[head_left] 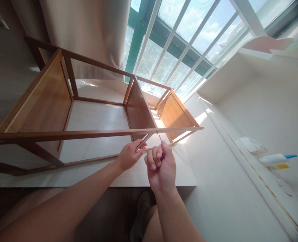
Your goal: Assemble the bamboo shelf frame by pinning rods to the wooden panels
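Observation:
A wooden shelf frame (93, 134) lies on its side on a white table (138, 176), with a middle panel (138, 111) and end panels. My left hand (130, 155) is closed, pinching the lower edge of the middle panel near the front rail. Close beside it, my right hand (161, 166) is a fist wrapped round a thin metal tool (160, 138), whose tip points up at the front rail's joint.
A barred window (179, 43) and a beige curtain (88, 33) lie behind the frame. At right stands a white shelf unit (259, 111) holding tubes (277, 158) and small items. My legs and a shoe (141, 208) show below the table edge.

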`<state>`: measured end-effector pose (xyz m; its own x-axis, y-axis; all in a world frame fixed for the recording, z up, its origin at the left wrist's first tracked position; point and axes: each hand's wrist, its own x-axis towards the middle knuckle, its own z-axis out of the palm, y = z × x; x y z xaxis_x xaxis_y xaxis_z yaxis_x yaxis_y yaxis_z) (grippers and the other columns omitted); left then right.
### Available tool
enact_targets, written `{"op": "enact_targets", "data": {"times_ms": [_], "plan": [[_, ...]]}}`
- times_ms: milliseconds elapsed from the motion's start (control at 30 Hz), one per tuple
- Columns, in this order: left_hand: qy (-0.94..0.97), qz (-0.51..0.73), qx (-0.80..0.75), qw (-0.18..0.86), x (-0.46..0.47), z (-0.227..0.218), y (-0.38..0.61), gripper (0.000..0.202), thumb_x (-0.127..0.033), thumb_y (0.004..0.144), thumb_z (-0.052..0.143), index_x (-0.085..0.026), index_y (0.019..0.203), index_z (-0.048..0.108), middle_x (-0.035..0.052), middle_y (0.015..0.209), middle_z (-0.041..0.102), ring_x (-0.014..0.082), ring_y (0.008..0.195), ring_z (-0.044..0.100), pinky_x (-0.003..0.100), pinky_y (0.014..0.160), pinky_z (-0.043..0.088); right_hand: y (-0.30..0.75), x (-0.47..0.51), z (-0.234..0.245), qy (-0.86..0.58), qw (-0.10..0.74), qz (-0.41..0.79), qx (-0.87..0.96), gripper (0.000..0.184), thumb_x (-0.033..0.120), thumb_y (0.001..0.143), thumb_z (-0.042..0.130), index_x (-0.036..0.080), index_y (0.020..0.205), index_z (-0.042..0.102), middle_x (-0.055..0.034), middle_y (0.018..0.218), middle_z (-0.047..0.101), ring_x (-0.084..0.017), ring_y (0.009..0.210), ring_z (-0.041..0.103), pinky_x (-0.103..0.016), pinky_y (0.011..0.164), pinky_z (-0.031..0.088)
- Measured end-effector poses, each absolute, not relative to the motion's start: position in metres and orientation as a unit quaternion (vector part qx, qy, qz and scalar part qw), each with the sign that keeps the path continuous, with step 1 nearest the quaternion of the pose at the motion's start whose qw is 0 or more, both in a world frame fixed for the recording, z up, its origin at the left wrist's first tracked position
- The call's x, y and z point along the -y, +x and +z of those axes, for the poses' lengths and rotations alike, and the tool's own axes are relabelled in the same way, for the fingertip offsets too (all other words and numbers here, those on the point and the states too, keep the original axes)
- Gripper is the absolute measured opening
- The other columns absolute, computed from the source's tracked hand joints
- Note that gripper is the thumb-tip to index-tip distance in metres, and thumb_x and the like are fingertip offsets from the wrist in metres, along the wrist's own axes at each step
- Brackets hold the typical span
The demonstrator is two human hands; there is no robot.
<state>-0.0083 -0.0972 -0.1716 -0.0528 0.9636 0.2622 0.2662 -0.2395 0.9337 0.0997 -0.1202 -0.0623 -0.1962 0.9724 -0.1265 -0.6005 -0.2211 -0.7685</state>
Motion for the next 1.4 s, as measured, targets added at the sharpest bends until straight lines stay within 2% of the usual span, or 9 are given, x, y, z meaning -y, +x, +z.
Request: {"op": "enact_targets", "data": {"times_ms": [300, 700, 900, 1033, 1133, 1233, 1333, 1400], "plan": [[0.597, 0.511, -0.516, 0.341, 0.098, -0.171, -0.008, 0.026, -0.04, 0.095, 0.05, -0.019, 0.102, 0.062, 0.0046, 0.094, 0.071, 0.0175, 0.082, 0.068, 0.024, 0.063, 0.049, 0.101, 0.112, -0.068, -0.386, 0.553, 0.629, 0.386, 0.047, 0.038, 0.088, 0.064, 0.017, 0.05, 0.048, 0.0075, 0.041, 0.036, -0.006, 0.035, 0.033, -0.023, 0.04, 0.02], [0.595, 0.515, -0.511, 0.345, 0.097, -0.175, -0.008, 0.023, -0.039, 0.095, 0.051, -0.021, 0.102, 0.061, 0.0038, 0.094, 0.071, 0.0195, 0.089, 0.069, 0.027, 0.073, 0.054, 0.108, 0.107, -0.077, -0.428, 0.547, 0.54, 0.476, 0.045, 0.036, 0.089, 0.062, 0.018, 0.051, 0.047, 0.0065, 0.044, 0.04, -0.007, 0.038, 0.035, -0.023, 0.039, 0.025], [0.595, 0.514, -0.511, 0.347, 0.097, -0.174, -0.008, 0.025, -0.041, 0.095, 0.05, -0.021, 0.102, 0.061, 0.0041, 0.093, 0.071, 0.0198, 0.088, 0.069, 0.027, 0.072, 0.054, 0.119, 0.105, -0.069, -0.506, 0.47, 0.395, 0.606, 0.049, 0.04, 0.093, 0.055, 0.019, 0.051, 0.046, 0.0051, 0.043, 0.041, -0.009, 0.044, 0.037, -0.025, 0.046, 0.03], [0.595, 0.513, -0.512, 0.348, 0.097, -0.173, -0.008, 0.025, -0.041, 0.094, 0.05, -0.02, 0.102, 0.062, 0.0042, 0.092, 0.071, 0.0199, 0.088, 0.069, 0.027, 0.072, 0.054, 0.124, 0.103, -0.062, -0.528, 0.429, 0.279, 0.678, 0.051, 0.041, 0.094, 0.054, 0.019, 0.05, 0.043, 0.0052, 0.045, 0.038, -0.009, 0.047, 0.034, -0.027, 0.048, 0.026], [0.594, 0.512, -0.513, 0.349, 0.097, -0.173, -0.008, 0.025, -0.04, 0.094, 0.05, -0.02, 0.103, 0.062, 0.0043, 0.093, 0.071, 0.02, 0.088, 0.069, 0.027, 0.071, 0.054, 0.126, 0.102, -0.06, -0.528, 0.415, 0.237, 0.702, 0.05, 0.04, 0.094, 0.054, 0.019, 0.049, 0.042, 0.0056, 0.045, 0.035, -0.009, 0.047, 0.032, -0.027, 0.049, 0.025], [0.593, 0.512, -0.514, 0.349, 0.098, -0.173, -0.008, 0.024, -0.04, 0.094, 0.05, -0.02, 0.103, 0.062, 0.0044, 0.093, 0.071, 0.02, 0.087, 0.069, 0.027, 0.07, 0.054, 0.125, 0.102, -0.061, -0.528, 0.418, 0.285, 0.682, 0.052, 0.041, 0.094, 0.054, 0.02, 0.048, 0.043, 0.0052, 0.044, 0.037, -0.01, 0.046, 0.034, -0.027, 0.048, 0.026], [0.592, 0.514, -0.513, 0.348, 0.097, -0.173, -0.008, 0.024, -0.039, 0.094, 0.05, -0.02, 0.103, 0.062, 0.0045, 0.093, 0.071, 0.0203, 0.088, 0.069, 0.027, 0.07, 0.054, 0.12, 0.103, -0.064, -0.506, 0.441, 0.415, 0.614, 0.051, 0.042, 0.093, 0.055, 0.02, 0.048, 0.045, 0.0049, 0.041, 0.04, -0.01, 0.042, 0.037, -0.027, 0.046, 0.028], [0.592, 0.515, -0.514, 0.346, 0.097, -0.173, -0.008, 0.024, -0.039, 0.094, 0.05, -0.02, 0.102, 0.062, 0.0047, 0.093, 0.071, 0.0203, 0.089, 0.068, 0.027, 0.071, 0.053, 0.116, 0.104, -0.064, -0.465, 0.469, 0.519, 0.542, 0.05, 0.042, 0.092, 0.057, 0.02, 0.049, 0.043, 0.0061, 0.04, 0.038, -0.009, 0.039, 0.036, -0.026, 0.044, 0.025]]}}
